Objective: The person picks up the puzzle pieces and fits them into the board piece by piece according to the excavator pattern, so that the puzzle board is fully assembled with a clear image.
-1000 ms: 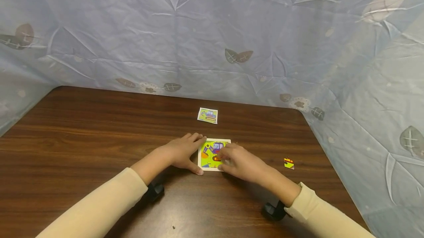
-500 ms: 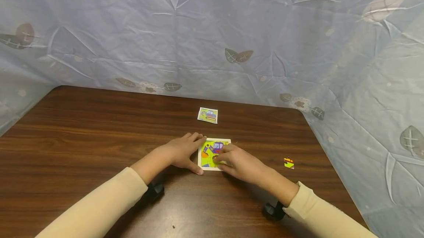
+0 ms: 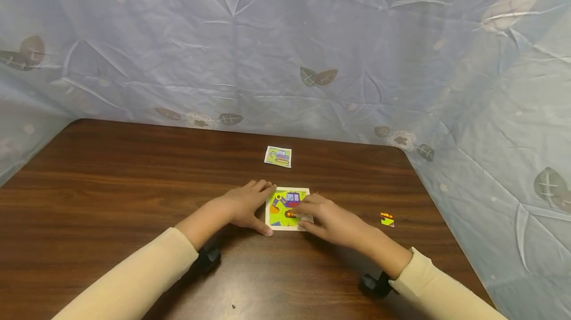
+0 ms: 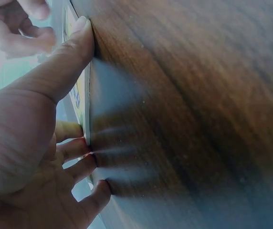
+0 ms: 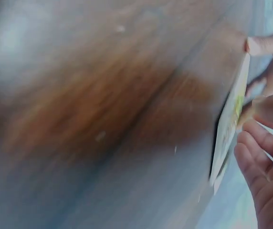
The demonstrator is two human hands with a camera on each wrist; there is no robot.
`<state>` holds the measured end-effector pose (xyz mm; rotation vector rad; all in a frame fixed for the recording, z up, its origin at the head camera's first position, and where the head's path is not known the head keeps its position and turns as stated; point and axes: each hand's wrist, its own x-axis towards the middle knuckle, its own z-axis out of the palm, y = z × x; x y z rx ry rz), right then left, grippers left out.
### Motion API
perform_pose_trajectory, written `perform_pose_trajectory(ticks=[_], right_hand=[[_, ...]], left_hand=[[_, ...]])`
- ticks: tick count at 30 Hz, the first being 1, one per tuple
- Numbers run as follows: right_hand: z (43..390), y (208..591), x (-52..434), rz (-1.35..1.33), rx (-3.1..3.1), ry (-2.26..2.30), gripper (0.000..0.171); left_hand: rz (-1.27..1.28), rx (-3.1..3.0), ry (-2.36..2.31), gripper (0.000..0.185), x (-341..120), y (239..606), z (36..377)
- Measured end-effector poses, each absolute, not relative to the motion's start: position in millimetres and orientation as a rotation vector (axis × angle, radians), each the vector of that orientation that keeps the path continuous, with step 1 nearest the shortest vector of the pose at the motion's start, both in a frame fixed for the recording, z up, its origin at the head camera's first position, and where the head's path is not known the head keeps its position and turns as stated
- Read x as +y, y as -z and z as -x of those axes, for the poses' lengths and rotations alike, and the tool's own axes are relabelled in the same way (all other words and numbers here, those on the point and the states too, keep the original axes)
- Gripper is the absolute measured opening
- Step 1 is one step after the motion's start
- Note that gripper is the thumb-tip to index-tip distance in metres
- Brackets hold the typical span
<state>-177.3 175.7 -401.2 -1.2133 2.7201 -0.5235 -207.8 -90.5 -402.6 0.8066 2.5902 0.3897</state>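
In the head view a small jigsaw puzzle [image 3: 281, 218] in a white-edged tray lies on the brown table, showing a purple digger on lime green. My left hand [image 3: 247, 205] rests along the tray's left side, its fingers at the upper corner and its thumb at the lower corner. From the right, my right hand [image 3: 327, 216] reaches over the puzzle. Its fingertips are close over the digger's track and its thumb is near the lower edge. The right side of the picture is hidden under this hand. In the right wrist view no piece shows between thumb [image 5: 270, 109] and fingers.
A loose jigsaw piece [image 3: 387, 219], red, yellow and green, lies to the right of my right hand. Behind the puzzle is a picture card [image 3: 278, 156] with the same digger. A patterned cloth [image 3: 267, 52] hangs behind the table [image 3: 134, 171].
My right fingers, earlier bunched together over the puzzle's lower middle, have straightened and shifted slightly right, uncovering some of the track. My left hand stays at the tray's edge.
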Motion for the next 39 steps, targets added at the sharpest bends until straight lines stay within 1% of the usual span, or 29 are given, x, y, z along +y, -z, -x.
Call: perform_pose_trajectory(ticks=[7,14,21,29,39], right_hand=[[171.1,402.1,229.7,1.101,2.866,0.642,0.023],[160.8,411.1,295.7,0.954,2.961,0.591,0.028],[157.4,411.4,341.7,0.729,3.076,0.543,0.022],[155.9,419.9,369.1,0.583,3.101,0.517,0.030],[160.2,423.3,373.8,0.636,3.128,0.547,0.026]], left_hand=[[-0.821,2.585,-0.402,0.113,-91.4,403.2,207.4],[-0.818,2.583,-0.383,0.112,-90.8,404.4,206.2],[-0.796,2.577,-0.387,0.113,-90.9,403.1,206.5],[-0.796,2.577,-0.388,0.114,-89.3,402.9,207.9],[-0.781,2.581,-0.391,0.113,-89.6,400.9,206.7]])
